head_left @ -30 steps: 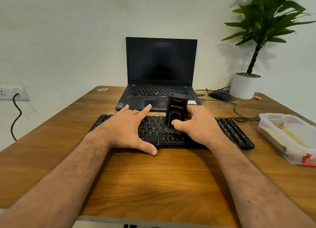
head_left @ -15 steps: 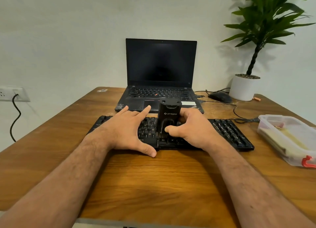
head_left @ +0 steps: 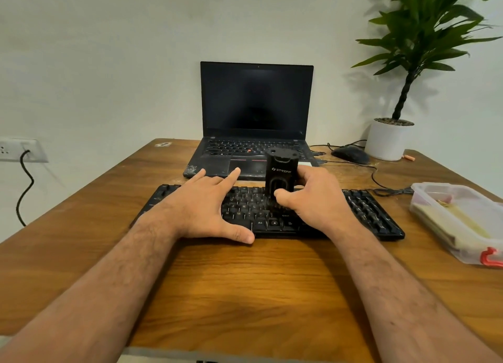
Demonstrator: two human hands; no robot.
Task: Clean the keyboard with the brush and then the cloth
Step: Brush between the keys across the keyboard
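A black keyboard [head_left: 364,210] lies across the middle of the wooden table [head_left: 245,294]. My right hand [head_left: 313,199] grips a black block-shaped brush [head_left: 280,172] upright, its bristles down on the keys near the keyboard's middle. My left hand [head_left: 201,207] rests flat on the keyboard's left half with fingers spread and the thumb at the front edge. No cloth is in view.
An open black laptop [head_left: 255,104] stands just behind the keyboard. A black mouse [head_left: 349,154] with cables and a white potted plant [head_left: 388,139] sit at the back right. A clear plastic box [head_left: 462,218] with a red clasp lies at the right edge.
The brush went toward me and left over the keys half a second ago, then back away and slightly right. My left hand stayed put on the keyboard.
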